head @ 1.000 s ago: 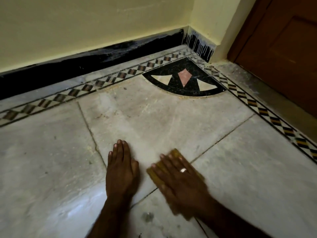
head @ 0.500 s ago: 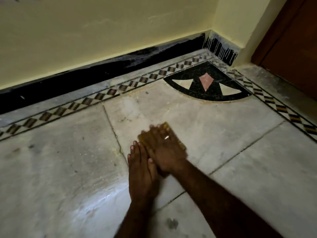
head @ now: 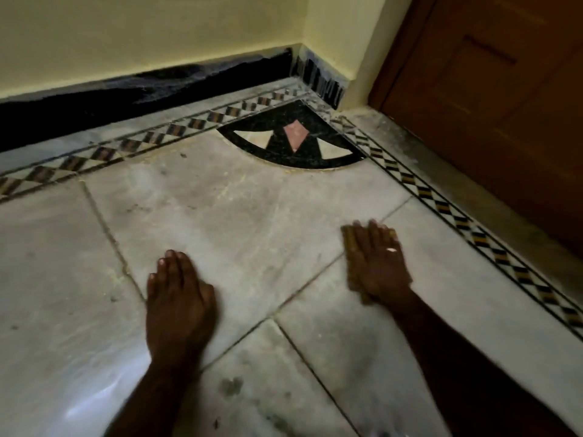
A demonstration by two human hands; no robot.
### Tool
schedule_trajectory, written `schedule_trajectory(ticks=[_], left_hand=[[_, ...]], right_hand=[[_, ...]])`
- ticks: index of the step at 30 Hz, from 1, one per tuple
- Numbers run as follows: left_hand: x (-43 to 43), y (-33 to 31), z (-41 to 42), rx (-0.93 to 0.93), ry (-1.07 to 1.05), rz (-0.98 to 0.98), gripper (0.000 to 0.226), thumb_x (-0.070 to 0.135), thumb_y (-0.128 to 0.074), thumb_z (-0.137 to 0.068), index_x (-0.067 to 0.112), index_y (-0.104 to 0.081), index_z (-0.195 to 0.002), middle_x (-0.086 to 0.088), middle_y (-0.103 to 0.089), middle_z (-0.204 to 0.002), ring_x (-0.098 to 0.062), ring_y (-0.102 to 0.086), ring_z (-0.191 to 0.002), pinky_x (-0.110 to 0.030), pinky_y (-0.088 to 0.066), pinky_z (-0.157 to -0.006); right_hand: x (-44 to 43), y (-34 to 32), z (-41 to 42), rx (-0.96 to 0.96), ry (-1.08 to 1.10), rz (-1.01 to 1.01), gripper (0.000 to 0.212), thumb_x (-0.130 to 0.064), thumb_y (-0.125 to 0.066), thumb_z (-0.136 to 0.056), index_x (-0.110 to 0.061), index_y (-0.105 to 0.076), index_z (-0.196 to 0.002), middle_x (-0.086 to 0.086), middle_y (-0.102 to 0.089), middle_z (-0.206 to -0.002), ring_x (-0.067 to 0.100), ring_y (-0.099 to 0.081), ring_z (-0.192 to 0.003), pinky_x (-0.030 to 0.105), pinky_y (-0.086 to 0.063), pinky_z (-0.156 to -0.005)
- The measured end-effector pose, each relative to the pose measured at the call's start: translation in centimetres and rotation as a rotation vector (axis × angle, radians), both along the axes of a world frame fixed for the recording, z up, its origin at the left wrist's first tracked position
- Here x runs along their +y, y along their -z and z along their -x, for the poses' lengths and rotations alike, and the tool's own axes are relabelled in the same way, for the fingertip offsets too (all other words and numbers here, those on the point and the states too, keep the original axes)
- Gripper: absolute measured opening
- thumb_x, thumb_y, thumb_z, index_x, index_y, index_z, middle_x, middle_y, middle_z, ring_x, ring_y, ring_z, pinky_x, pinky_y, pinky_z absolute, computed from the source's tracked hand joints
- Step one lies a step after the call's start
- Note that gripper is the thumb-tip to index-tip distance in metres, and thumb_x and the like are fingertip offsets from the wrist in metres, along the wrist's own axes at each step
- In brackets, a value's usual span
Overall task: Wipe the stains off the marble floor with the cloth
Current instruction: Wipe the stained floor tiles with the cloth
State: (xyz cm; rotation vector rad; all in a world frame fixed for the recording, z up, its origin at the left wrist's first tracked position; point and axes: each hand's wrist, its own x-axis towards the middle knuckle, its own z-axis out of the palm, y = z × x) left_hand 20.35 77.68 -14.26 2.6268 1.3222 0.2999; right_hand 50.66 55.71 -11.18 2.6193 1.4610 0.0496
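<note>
My right hand [head: 377, 261] lies flat on a yellow-brown cloth [head: 349, 239], pressing it against the grey marble floor [head: 239, 216]; only the cloth's edges show past the fingers and palm, and the hand is blurred. My left hand [head: 179, 299] rests flat on the floor to the left, fingers together, holding nothing. Dark smudges [head: 232, 386] mark the tile near the bottom, between my forearms. Faint specks [head: 138, 208] dot the tile further away.
A black fan-shaped inlay [head: 293, 137] with a pink diamond fills the corner. A checkered border strip [head: 441, 203] runs along both walls. A black skirting [head: 142, 93] lines the yellow wall, and a brown wooden door [head: 492, 99] stands on the right.
My right hand has swept the cloth from beside the left hand's fingertips far to the right, toward the border strip. The left hand has stayed planted; the view shifted.
</note>
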Motion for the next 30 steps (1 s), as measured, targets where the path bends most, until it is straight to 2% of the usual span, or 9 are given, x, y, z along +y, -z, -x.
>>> schedule_trajectory(ticks=[4,8,13,17,20,22,25,28,30], left_hand=[[0.2,0.0,0.0,0.025,0.003,0.023,0.071,0.035,-0.019,-0.095,-0.01,-0.032,-0.149,-0.032,-0.031,-0.156,-0.046,-0.031,-0.145,-0.055,-0.021,-0.12],[0.8,0.0,0.7,0.04,0.078,0.042,0.071,0.038,-0.019,-0.098,-0.011,-0.032,-0.149,-0.033,-0.031,-0.155,-0.048,-0.031,-0.144,-0.056,-0.022,-0.117],[0.9,-0.5,5.5,0.057,0.285,0.025,0.073,0.049,-0.021,-0.101,0.0,-0.026,-0.155,-0.02,-0.024,-0.162,-0.037,-0.026,-0.15,-0.053,-0.023,-0.119],[0.0,-0.5,9.0,0.072,0.305,0.023,0.074,0.052,-0.016,-0.102,0.003,-0.022,-0.156,-0.015,-0.019,-0.165,-0.031,-0.02,-0.152,-0.049,-0.018,-0.122],[-0.7,-0.5,8.9,0.058,0.265,0.038,0.074,0.052,-0.016,-0.102,0.003,-0.023,-0.157,-0.015,-0.02,-0.165,-0.032,-0.02,-0.152,-0.047,-0.017,-0.122],[-1.6,-0.7,10.1,0.056,0.24,0.054,0.073,0.051,-0.019,-0.102,0.003,-0.026,-0.156,-0.016,-0.021,-0.164,-0.032,-0.023,-0.151,-0.043,-0.013,-0.122],[-3.7,-1.0,14.7,0.078,0.242,0.054,0.07,0.049,-0.024,-0.103,0.002,-0.032,-0.153,-0.016,-0.027,-0.162,-0.032,-0.029,-0.149,-0.038,-0.01,-0.122],[-5.7,-1.0,21.1,0.098,0.2,0.06,0.068,0.049,-0.024,-0.104,0.004,-0.034,-0.153,-0.013,-0.027,-0.163,-0.03,-0.031,-0.149,-0.042,-0.017,-0.122],[-6.9,-1.2,23.9,0.102,0.097,0.064,0.066,0.048,-0.028,-0.103,0.007,-0.035,-0.154,-0.01,-0.027,-0.164,-0.026,-0.029,-0.15,-0.038,-0.015,-0.123]], right_hand=[[2.9,0.4,6.4,-0.022,-0.194,-0.128,0.074,-0.035,-0.042,-0.097,-0.009,-0.025,-0.164,0.022,-0.034,-0.166,0.052,-0.027,-0.153,0.071,-0.023,-0.12],[-7.2,-0.9,13.0,0.034,-0.395,-0.206,0.057,-0.024,-0.046,-0.107,-0.016,-0.036,-0.162,0.009,-0.039,-0.166,0.037,-0.029,-0.157,0.066,-0.028,-0.122],[-18.2,-1.4,6.9,0.052,-0.035,-0.029,0.065,-0.019,-0.052,-0.101,-0.006,-0.034,-0.161,0.023,-0.031,-0.167,0.048,-0.028,-0.154,0.071,-0.032,-0.116],[-12.0,-0.9,4.3,0.064,0.27,0.06,0.087,-0.038,-0.043,-0.086,0.0,-0.026,-0.161,0.034,-0.029,-0.164,0.061,-0.033,-0.146,0.075,-0.027,-0.116],[-4.4,-0.7,9.1,-0.017,0.097,0.025,0.091,-0.038,-0.053,-0.084,0.0,-0.024,-0.162,0.032,-0.027,-0.165,0.059,-0.025,-0.15,0.075,-0.023,-0.117],[-1.7,-0.3,15.7,0.007,-0.125,-0.095,0.078,-0.03,-0.053,-0.096,-0.006,-0.024,-0.164,0.027,-0.027,-0.167,0.055,-0.02,-0.154,0.073,-0.021,-0.119],[-4.7,-0.1,25.0,0.084,-0.385,-0.238,0.061,-0.024,-0.053,-0.101,-0.014,-0.041,-0.159,0.019,-0.042,-0.162,0.047,-0.034,-0.152,0.068,-0.031,-0.12],[-9.3,-0.3,25.2,0.145,-0.551,-0.065,0.058,-0.036,-0.053,-0.102,-0.023,-0.045,-0.157,0.012,-0.049,-0.159,0.039,-0.039,-0.151,0.061,-0.047,-0.109],[-9.1,-0.2,22.3,0.129,-0.565,-0.029,0.057,-0.031,-0.049,-0.103,-0.021,-0.044,-0.158,0.013,-0.047,-0.161,0.042,-0.036,-0.152,0.064,-0.045,-0.109]])
